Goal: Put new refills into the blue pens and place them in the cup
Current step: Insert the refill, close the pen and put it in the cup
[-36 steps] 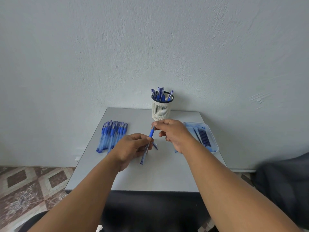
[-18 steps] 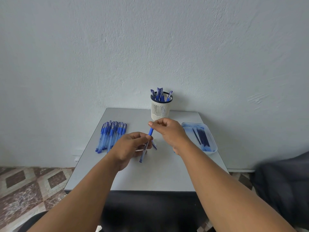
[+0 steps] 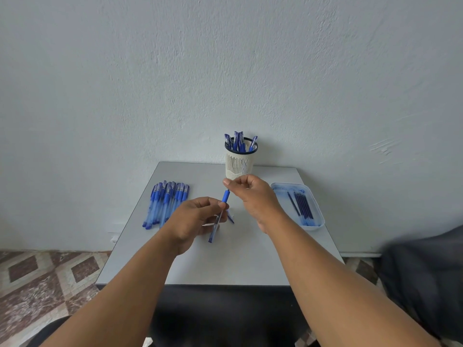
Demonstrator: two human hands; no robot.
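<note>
A blue pen (image 3: pixel 217 220) hangs tilted above the table's middle. My left hand (image 3: pixel 194 219) grips its clear barrel. My right hand (image 3: pixel 250 194) pinches the top end above the pen's blue grip (image 3: pixel 225 196). A small blue piece, maybe a cap (image 3: pixel 230 217), lies on the table under the hands. Behind them stands the white slotted cup (image 3: pixel 238 164) with several blue pens (image 3: pixel 238 141) upright in it. A row of several blue pens (image 3: pixel 166 204) lies at the left. A pale tray (image 3: pixel 316 222) at the right holds several dark refills (image 3: pixel 302 205).
The small grey table (image 3: pixel 225 266) stands against a white wall. Patterned floor tiles (image 3: pixel 45 274) show at the left. A dark blurred cloth or seat (image 3: pixel 423 279) sits at the lower right, beside the table's edge.
My right hand has risen a little toward the cup while pinching the pen's top end. My left hand keeps its hold on the barrel, nearly still.
</note>
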